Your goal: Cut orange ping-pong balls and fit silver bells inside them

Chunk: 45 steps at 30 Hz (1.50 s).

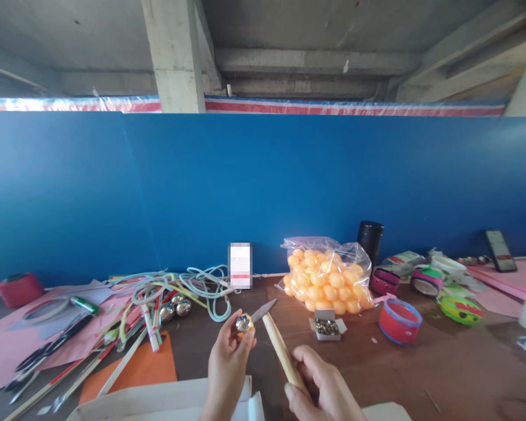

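Observation:
My left hand (228, 365) pinches a small ball (244, 323), orange with a shiny silver face, held up at the fingertips. My right hand (322, 389) is wrapped round the pale wooden handle of a knife (277, 345). The knife's short metal blade points up and left, and its tip touches the ball. Both hands hover low over a brown table (442, 368), just in front of a white cardboard box (158, 400).
A clear bag of orange balls (328, 282) sits behind, with a small box of metal pins (327, 326) before it. Tape rolls (398, 321), a black cylinder (370, 240) and a phone (500, 250) lie right. Cords, silver balls (175, 309), sticks, scissors and coloured paper lie left. A blue wall (289, 181) backs the table.

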### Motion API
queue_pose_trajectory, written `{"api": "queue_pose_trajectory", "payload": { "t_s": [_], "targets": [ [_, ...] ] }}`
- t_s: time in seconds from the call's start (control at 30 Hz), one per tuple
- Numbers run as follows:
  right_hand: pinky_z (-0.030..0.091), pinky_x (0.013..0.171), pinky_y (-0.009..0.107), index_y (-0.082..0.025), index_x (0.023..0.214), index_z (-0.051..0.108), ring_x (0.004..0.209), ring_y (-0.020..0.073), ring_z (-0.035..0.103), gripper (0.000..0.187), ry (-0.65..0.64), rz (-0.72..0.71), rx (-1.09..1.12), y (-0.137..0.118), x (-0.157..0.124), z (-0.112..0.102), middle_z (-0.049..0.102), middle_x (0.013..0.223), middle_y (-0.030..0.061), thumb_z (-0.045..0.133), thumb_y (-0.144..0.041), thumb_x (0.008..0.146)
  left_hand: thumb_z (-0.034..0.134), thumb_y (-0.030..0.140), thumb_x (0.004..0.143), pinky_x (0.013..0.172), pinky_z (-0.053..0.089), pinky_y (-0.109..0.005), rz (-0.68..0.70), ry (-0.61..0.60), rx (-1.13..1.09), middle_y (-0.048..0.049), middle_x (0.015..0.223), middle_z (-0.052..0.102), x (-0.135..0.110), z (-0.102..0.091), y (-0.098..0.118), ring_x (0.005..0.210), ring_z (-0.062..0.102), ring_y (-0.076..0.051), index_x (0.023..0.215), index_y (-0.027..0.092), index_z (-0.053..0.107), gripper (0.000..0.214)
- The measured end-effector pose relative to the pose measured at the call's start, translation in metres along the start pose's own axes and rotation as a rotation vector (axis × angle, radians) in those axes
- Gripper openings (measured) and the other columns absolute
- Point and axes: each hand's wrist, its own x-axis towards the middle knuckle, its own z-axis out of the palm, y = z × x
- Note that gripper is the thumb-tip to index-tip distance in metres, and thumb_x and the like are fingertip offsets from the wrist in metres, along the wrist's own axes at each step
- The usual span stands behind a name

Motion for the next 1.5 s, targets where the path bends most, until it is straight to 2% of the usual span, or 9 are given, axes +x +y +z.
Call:
{"api": "queue_pose_trajectory", "payload": {
  "t_s": [0.17,0.63,0.83,1.0,1.5],
  "targets": [
    [0.034,0.048,0.019,-0.021,0.082,0.043,0.05,0.0097,0.043,0.018,-0.027,0.019,-0.007,0.0012,0.0004,-0.0002,0.042,0.056,-0.0083,0.052,-0.016,0.068,0.074,0.035,0.065,0.076,0.057,-0.036,0.013,-0.028,0.01,-0.0082,0.092,0.069,0.0013,-0.002,-0.0021,0.087,0.068,-0.024,0.117,0.014,0.053,0.06],
    [0.034,0.049,0.02,-0.02,0.084,0.044,0.051,0.0097,0.043,0.015,-0.056,-0.001,0.015,-0.0006,0.0002,-0.0026,0.044,0.058,-0.0075,0.051,-0.015,0.071,0.074,0.036,0.064,0.075,0.057,-0.036,0.014,-0.017,-0.009,-0.009,0.092,0.069,0.0,-0.0003,-0.0018,0.088,0.068,-0.025,0.115,0.013,0.054,0.06],
    [0.034,0.048,0.02,-0.02,0.083,0.044,0.05,0.01,0.044,0.017,-0.012,-0.006,0.002,0.0035,0.001,0.0007,0.044,0.057,-0.0077,0.052,-0.015,0.069,0.074,0.036,0.063,0.076,0.057,-0.036,0.003,-0.02,-0.014,-0.01,0.094,0.069,0.0012,-0.0016,-0.0044,0.089,0.068,-0.026,0.116,0.013,0.054,0.061],
    [0.034,0.048,0.019,-0.02,0.083,0.045,0.05,0.0098,0.045,0.017,-0.052,0.001,-0.004,0.0044,0.0014,-0.0002,0.044,0.056,-0.0079,0.051,-0.014,0.069,0.075,0.037,0.062,0.075,0.058,-0.036,0.019,-0.01,-0.021,-0.0085,0.092,0.07,0.0012,-0.0013,-0.0045,0.086,0.069,-0.024,0.114,0.014,0.056,0.06],
    [0.032,0.047,0.02,-0.02,0.082,0.045,0.05,0.0096,0.044,0.017,-0.028,0.002,0.012,-0.0013,0.0002,-0.0009,0.045,0.056,-0.0079,0.052,-0.012,0.069,0.073,0.035,0.065,0.075,0.057,-0.035,0.02,-0.019,-0.001,-0.0085,0.094,0.068,0.0053,-0.0027,-0.0086,0.087,0.068,-0.023,0.116,0.014,0.054,0.059]
  ]
}}
